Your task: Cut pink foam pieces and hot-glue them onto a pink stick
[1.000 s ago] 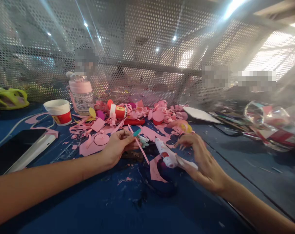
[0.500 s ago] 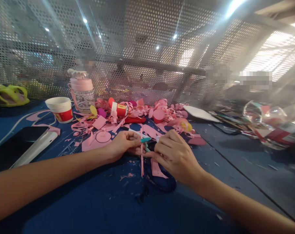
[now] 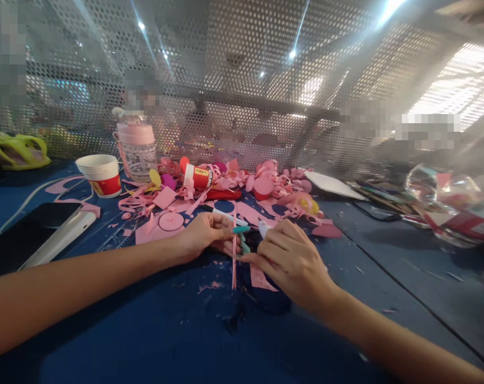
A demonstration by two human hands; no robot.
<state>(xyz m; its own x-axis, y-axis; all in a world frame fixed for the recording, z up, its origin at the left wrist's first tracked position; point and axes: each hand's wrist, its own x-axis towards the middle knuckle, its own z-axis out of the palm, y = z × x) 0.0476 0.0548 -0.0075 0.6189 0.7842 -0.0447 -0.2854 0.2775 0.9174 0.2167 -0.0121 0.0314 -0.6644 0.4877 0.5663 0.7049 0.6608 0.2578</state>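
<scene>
My left hand (image 3: pixel 204 237), with teal nails, pinches a thin pink paper strip (image 3: pixel 233 264) that hangs down to the blue table (image 3: pixel 145 330). Close beside it, fingertips almost touching, my right hand (image 3: pixel 292 264) is wrapped around a white glue gun. Only the gun's white tip (image 3: pixel 263 228) shows above the knuckles, a little to the right of the strip. A larger pink paper piece (image 3: pixel 261 278) lies under my right hand.
A heap of pink paper scraps (image 3: pixel 225 186) with a red-and-white tube (image 3: pixel 197 176) lies behind the hands. At left are a phone (image 3: pixel 37 234), a paper cup (image 3: pixel 101 175) and a pink-lidded bottle (image 3: pixel 137 146). A perforated metal screen (image 3: pixel 245 80) closes the back; a plastic bag (image 3: pixel 442 197) sits at right.
My right hand closed around the glue gun that lay on the table and brought it up beside the left hand. The pink strip swung from slanted to hanging straight down.
</scene>
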